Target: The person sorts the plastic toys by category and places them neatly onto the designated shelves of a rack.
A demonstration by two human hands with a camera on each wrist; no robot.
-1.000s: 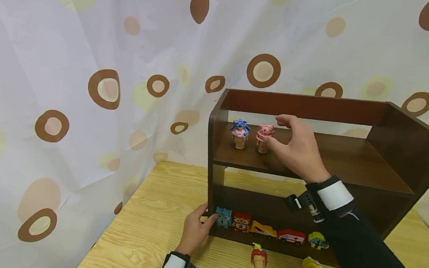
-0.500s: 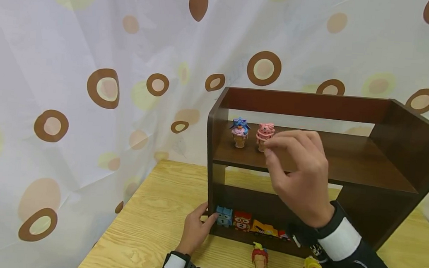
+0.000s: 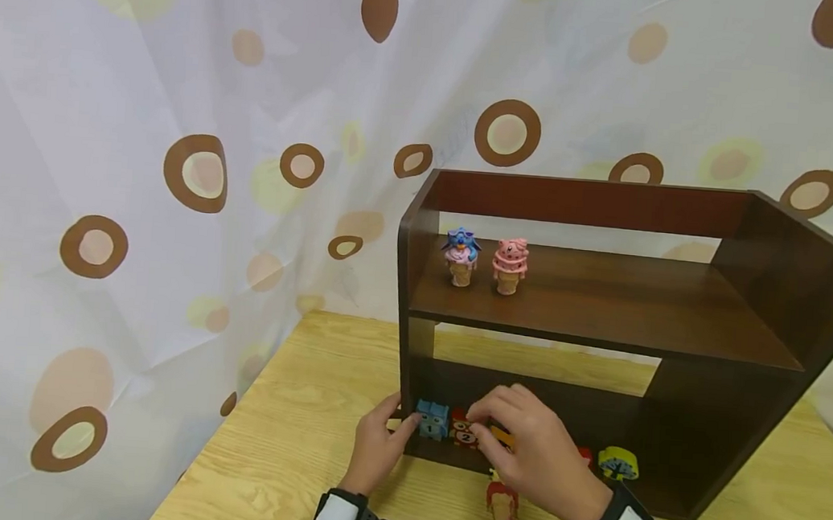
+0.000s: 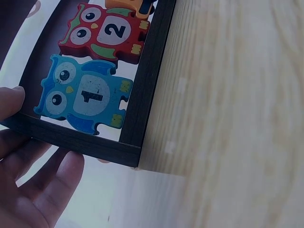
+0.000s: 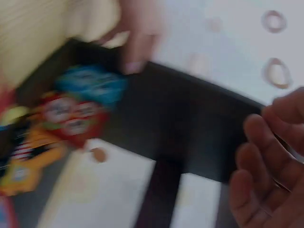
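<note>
Head view: left hand (image 3: 378, 443) rests at the lower-left front corner of the dark wooden shelf unit (image 3: 771, 277), thumb against the side panel just beside the blue owl puzzle piece numbered 1 (image 3: 432, 419); fingers lie relaxed and grip nothing. Right hand (image 3: 530, 449) hovers low in front of the bottom shelf, fingers loosely bent and spread, nothing visibly held; its fingertips are over the red owl piece numbered 2 (image 3: 464, 431), contact cannot be told. At 3 o'clock of the red owl an orange piece (image 3: 502, 437) shows partly behind the hand, and farther along at 3 o'clock stands a yellow tree piece (image 3: 618, 463). On the bench (image 3: 279, 460), at 6 o'clock of the right hand, lies a red ice-cream cone toy (image 3: 502, 504), partly covered by the wrist. Upper shelf carries a blue-topped cone figure (image 3: 462, 257) and, just beside it at 3 o'clock, a pink cone figure (image 3: 510, 265), both upright, well apart from either hand. Spotted curtain (image 3: 177, 155) hangs behind. Left wrist view: blue owl (image 4: 83, 95) and red owl (image 4: 104, 33) lie interlocked against the shelf's front edge (image 4: 147, 80); left fingers (image 4: 42, 190) straight, thumb tip at the frame corner. Right wrist view: blurred; right fingers (image 5: 266, 156) relaxed and apart, owl pieces (image 5: 78, 107) at 9 o'clock of them.
</note>
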